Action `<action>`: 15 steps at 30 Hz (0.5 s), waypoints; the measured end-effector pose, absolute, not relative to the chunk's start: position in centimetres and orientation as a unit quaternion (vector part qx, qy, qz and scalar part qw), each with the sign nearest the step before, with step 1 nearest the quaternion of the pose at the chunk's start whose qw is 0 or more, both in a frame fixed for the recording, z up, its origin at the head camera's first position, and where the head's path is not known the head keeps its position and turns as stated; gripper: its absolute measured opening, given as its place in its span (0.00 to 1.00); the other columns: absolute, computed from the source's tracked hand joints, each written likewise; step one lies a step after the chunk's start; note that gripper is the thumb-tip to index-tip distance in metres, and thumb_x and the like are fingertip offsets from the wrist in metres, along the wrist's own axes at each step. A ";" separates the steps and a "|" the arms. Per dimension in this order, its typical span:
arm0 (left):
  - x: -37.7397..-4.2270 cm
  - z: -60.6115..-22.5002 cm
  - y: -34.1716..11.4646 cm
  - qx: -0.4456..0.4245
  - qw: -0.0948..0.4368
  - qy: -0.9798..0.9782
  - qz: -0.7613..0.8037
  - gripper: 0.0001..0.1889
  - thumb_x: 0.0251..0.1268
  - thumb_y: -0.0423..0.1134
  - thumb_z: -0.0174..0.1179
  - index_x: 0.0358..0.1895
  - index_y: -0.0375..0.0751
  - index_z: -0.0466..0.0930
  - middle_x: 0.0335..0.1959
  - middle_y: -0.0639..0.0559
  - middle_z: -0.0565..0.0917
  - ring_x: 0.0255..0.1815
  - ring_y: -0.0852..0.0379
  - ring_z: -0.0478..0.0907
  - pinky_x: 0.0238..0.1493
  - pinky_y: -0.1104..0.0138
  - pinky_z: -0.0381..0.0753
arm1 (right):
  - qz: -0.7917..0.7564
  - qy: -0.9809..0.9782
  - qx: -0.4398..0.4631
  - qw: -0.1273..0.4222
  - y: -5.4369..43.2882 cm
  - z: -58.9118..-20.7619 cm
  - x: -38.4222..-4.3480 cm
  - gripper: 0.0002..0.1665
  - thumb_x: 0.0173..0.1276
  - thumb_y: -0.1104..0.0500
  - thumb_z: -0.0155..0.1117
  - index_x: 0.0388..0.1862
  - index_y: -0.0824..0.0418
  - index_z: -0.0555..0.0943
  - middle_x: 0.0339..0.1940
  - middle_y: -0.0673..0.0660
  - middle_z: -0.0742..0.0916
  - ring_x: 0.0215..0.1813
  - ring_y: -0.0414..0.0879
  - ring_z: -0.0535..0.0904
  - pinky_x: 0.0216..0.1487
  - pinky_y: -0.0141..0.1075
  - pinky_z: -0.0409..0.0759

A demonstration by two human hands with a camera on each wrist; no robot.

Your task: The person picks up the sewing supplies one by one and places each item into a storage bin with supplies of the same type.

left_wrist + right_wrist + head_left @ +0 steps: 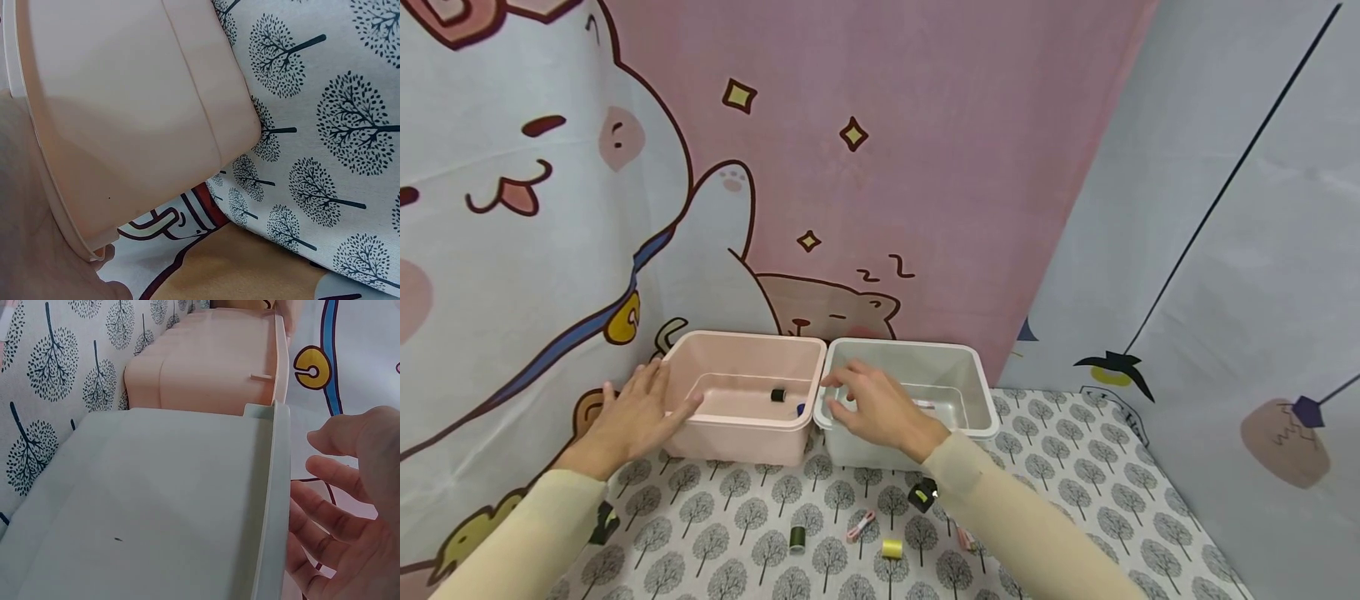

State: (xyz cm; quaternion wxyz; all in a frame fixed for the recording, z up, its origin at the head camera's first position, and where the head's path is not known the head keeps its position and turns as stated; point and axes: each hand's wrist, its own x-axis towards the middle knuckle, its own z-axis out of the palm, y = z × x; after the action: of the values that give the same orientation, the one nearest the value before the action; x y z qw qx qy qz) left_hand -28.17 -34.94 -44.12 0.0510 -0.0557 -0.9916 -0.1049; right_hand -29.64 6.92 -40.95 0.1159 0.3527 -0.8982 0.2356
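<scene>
My left hand (636, 414) rests at the left rim of the pink bin (737, 442), fingers extended and thumb apart; the left wrist view shows it along the bin's rim. Over the left part of the pale grey-green bin (910, 454) hovers my right hand (880, 406), fingers loosely bent with nothing between them. The right wrist view has this hand (350, 519) beside the bin's rim. Inside the pink bin lie a black thread spool (778, 395) and a small blue thing (801, 409). A small pale pinkish thing (924, 405) lies in the grey-green bin.
On the tree-print cloth (730, 533) lie a dark green thread spool (797, 539), a pink-and-white bundle (861, 526), a yellow thread spool (892, 549) and a small black thing (922, 494). Another pinkish bundle (966, 540) lies by the right sleeve. A dark item (604, 523) sits beside the left sleeve.
</scene>
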 end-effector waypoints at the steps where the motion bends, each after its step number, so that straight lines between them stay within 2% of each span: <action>1: -28.2 -44.1 -34.9 -0.056 0.052 -0.992 -0.105 0.60 0.91 0.76 0.39 0.92 0.16 0.47 0.94 0.14 0.45 0.94 0.11 0.47 0.83 0.08 0.37 | 0.235 -0.898 0.353 0.116 7.0 -41.0 -29.6 0.20 0.86 0.53 0.74 0.71 0.56 0.90 0.61 0.57 0.93 0.53 0.48 0.95 0.51 0.38 0.93; 8: -28.2 -44.3 -35.0 -0.058 0.054 -0.991 -0.106 0.60 0.91 0.76 0.39 0.92 0.16 0.47 0.94 0.14 0.45 0.94 0.12 0.46 0.83 0.08 0.38 | 0.240 -0.892 0.360 0.129 7.6 -41.4 -28.9 0.20 0.85 0.53 0.74 0.71 0.55 0.90 0.61 0.54 0.93 0.54 0.51 0.94 0.51 0.37 0.93; 15: -28.2 -44.2 -34.9 -0.061 0.059 -0.991 -0.103 0.58 0.92 0.73 0.41 0.92 0.17 0.47 0.94 0.15 0.46 0.94 0.11 0.47 0.83 0.08 0.39 | 0.242 -0.887 0.368 0.140 8.2 -41.9 -28.1 0.21 0.85 0.53 0.75 0.72 0.53 0.90 0.63 0.53 0.93 0.56 0.46 0.92 0.53 0.36 0.92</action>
State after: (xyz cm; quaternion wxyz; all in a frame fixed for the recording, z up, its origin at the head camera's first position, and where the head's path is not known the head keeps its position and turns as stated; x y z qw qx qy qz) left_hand -28.20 -34.87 -44.20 0.0587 -0.0613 -0.9910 -0.1034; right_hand -28.15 8.16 -41.93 0.1404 0.3680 -0.8867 0.2420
